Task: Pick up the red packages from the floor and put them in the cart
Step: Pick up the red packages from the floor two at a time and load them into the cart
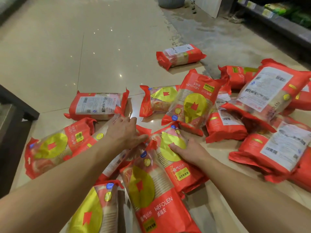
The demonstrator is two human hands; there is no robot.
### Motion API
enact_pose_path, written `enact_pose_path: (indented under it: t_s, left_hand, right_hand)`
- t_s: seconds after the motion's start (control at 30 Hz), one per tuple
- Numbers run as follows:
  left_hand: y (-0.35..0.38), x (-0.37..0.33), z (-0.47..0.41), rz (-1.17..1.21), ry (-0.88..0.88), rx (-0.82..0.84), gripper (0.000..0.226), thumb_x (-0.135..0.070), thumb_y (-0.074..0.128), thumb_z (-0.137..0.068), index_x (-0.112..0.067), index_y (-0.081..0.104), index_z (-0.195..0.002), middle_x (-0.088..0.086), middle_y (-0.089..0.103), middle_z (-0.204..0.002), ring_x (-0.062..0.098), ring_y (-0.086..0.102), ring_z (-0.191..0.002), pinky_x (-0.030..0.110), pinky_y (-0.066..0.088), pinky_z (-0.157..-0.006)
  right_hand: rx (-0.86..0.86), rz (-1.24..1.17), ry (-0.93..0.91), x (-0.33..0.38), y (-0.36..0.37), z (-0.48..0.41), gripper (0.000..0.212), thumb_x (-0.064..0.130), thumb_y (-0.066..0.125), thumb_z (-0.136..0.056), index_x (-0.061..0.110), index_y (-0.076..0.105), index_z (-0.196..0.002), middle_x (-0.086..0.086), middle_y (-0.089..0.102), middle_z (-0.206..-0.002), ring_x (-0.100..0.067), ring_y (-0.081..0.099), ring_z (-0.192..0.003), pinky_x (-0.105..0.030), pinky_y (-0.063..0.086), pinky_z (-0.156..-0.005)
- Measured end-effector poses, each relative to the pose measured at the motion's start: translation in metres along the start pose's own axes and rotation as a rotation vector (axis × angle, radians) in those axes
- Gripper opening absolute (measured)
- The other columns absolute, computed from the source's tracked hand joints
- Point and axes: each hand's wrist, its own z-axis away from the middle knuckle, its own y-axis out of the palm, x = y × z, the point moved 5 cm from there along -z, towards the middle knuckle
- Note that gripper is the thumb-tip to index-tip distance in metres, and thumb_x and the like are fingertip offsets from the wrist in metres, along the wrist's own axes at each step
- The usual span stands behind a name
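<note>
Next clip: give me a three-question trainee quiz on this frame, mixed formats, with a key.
1. True or false: a cart is in view.
2. Which hand has its fingers on the yellow disc of the middle package? A) left hand B) right hand C) neither
3. Fill in: the brand word printed on the nearest package reads ___.
Key: 1 false; 2 B; 3 WEFOLEN.
</note>
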Motion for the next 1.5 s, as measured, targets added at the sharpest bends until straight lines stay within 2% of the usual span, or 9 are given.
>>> enact_pose_path:
  t_s: [0.07, 0.17, 0.27, 0.33, 0.47, 0.67, 0.93, 1.27, 1.5]
  left_hand:
    - [0.005, 0.006, -0.001, 0.005, -0.014, -0.002, 0.098, -0.083, 0.052, -0.094, -0.017, 0.039, -0.165, 0.015, 0.041, -0.171, 0.036, 0.028, -0.164, 0.052, 0.027, -0.132]
    - [0.008, 0.016, -0.001, 0.041, -0.023, -0.023, 0.094, -0.076, 0.056, -0.097, -0.017, 0.034, -0.167, 0.011, 0.035, -0.176, 0.031, 0.022, -0.167, 0.051, 0.026, -0.131]
    - [0.011, 0.029, -0.001, 0.069, -0.043, -0.092, 0.093, -0.068, 0.062, -0.097, -0.017, 0.031, -0.168, 0.010, 0.030, -0.177, 0.031, 0.026, -0.165, 0.053, 0.030, -0.129]
    - [0.014, 0.043, -0.001, 0.089, -0.089, -0.143, 0.099, -0.066, 0.068, -0.094, -0.017, 0.026, -0.169, 0.010, 0.026, -0.177, 0.034, 0.026, -0.163, 0.056, 0.033, -0.129]
    - [0.035, 0.083, 0.003, 0.199, -0.254, -0.040, 0.116, -0.070, 0.076, -0.088, -0.014, 0.017, -0.171, 0.018, 0.033, -0.171, 0.040, 0.037, -0.156, 0.057, 0.040, -0.124]
    - [0.046, 0.109, 0.012, 0.262, -0.378, -0.020, 0.125, -0.076, 0.092, -0.064, -0.011, 0.039, -0.156, 0.018, 0.047, -0.150, 0.038, 0.046, -0.143, 0.055, 0.048, -0.116]
    - [0.028, 0.096, 0.011, 0.478, -0.297, -0.073, 0.088, -0.060, 0.096, -0.072, -0.016, 0.044, -0.127, 0.001, 0.066, -0.110, 0.023, 0.072, -0.092, 0.042, 0.066, -0.078]
    - [-0.039, 0.061, 0.006, 0.836, -0.220, -0.328, 0.076, -0.062, 0.094, -0.075, -0.022, 0.054, -0.126, -0.003, 0.074, -0.110, 0.023, 0.074, -0.101, 0.046, 0.062, -0.092]
    - [-0.097, 0.020, 0.008, 1.073, -0.184, -0.317, 0.087, -0.074, 0.094, -0.057, -0.027, 0.069, -0.125, -0.005, 0.083, -0.107, 0.018, 0.082, -0.094, 0.048, 0.068, -0.086]
  right_hand:
    - [-0.010, 0.001, 0.012, -0.005, 0.004, -0.004, 0.119, 0.094, 0.067, -0.068, 0.014, 0.048, -0.153, -0.014, 0.061, -0.149, -0.036, 0.060, -0.136, -0.048, 0.049, -0.112]
    - [-0.020, -0.005, 0.002, -0.012, 0.008, -0.011, 0.126, 0.113, 0.054, -0.038, 0.025, 0.071, -0.126, -0.006, 0.077, -0.125, -0.030, 0.072, -0.115, -0.045, 0.057, -0.101]
    - [-0.026, 0.000, -0.059, -0.007, 0.005, -0.012, 0.099, 0.104, 0.060, -0.050, 0.029, 0.074, -0.114, -0.003, 0.079, -0.114, -0.028, 0.073, -0.110, -0.044, 0.058, -0.097]
    - [-0.088, 0.005, -0.069, -0.003, -0.001, -0.010, 0.103, 0.105, 0.060, -0.047, 0.023, 0.071, -0.107, -0.005, 0.077, -0.111, -0.029, 0.073, -0.105, -0.045, 0.060, -0.093]
    - [-0.173, -0.003, -0.092, 0.000, -0.003, -0.003, 0.115, 0.112, 0.057, -0.042, 0.022, 0.066, -0.114, -0.003, 0.076, -0.113, -0.028, 0.073, -0.106, -0.047, 0.060, -0.091]
    - [-0.195, -0.035, -0.073, 0.007, -0.005, 0.014, 0.108, 0.105, 0.065, -0.049, 0.021, 0.061, -0.116, -0.004, 0.073, -0.120, -0.031, 0.070, -0.114, -0.047, 0.057, -0.094]
    - [-0.250, -0.030, -0.159, 0.021, -0.021, 0.028, 0.083, 0.076, 0.080, -0.074, 0.018, 0.052, -0.126, -0.005, 0.063, -0.116, -0.034, 0.064, -0.121, -0.045, 0.053, -0.095]
    - [-0.510, -0.472, -0.180, 0.042, -0.098, 0.026, 0.083, 0.078, 0.079, -0.075, 0.019, 0.058, -0.129, 0.000, 0.073, -0.119, -0.027, 0.070, -0.111, -0.046, 0.055, -0.099]
    - [-0.598, -0.603, -0.166, 0.050, -0.163, 0.069, 0.091, 0.090, 0.074, -0.064, 0.020, 0.064, -0.120, 0.003, 0.075, -0.108, -0.024, 0.073, -0.100, -0.047, 0.059, -0.093]
